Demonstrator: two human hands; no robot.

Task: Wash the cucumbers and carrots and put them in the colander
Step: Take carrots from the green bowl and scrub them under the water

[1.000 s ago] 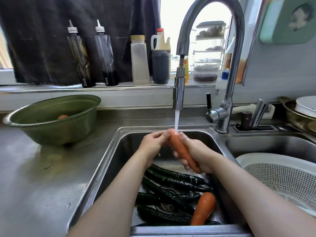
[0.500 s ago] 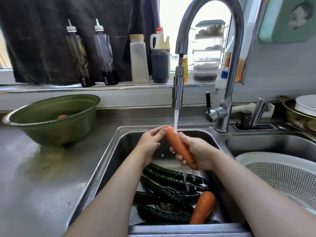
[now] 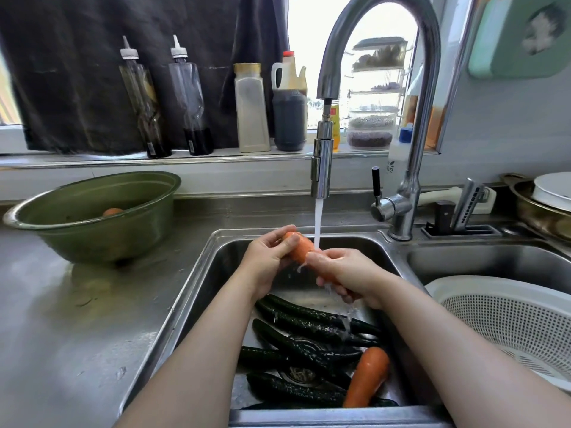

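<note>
Orange carrot (image 3: 301, 249) (wet, tilted), in left grip (image 3: 266, 263), right grip (image 3: 349, 273)

A home kitchen: steel sink (image 3: 197, 291) below the right hand (image 3: 349, 273), running faucet (image 3: 321, 168) above it, 4 condiment bottles (image 3: 289, 118) beyond.

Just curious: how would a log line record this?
left hand, right hand: grip orange carrot under tap stream | steel sink: dark green cucumbers, second carrot | white plastic colander: right basin
</note>
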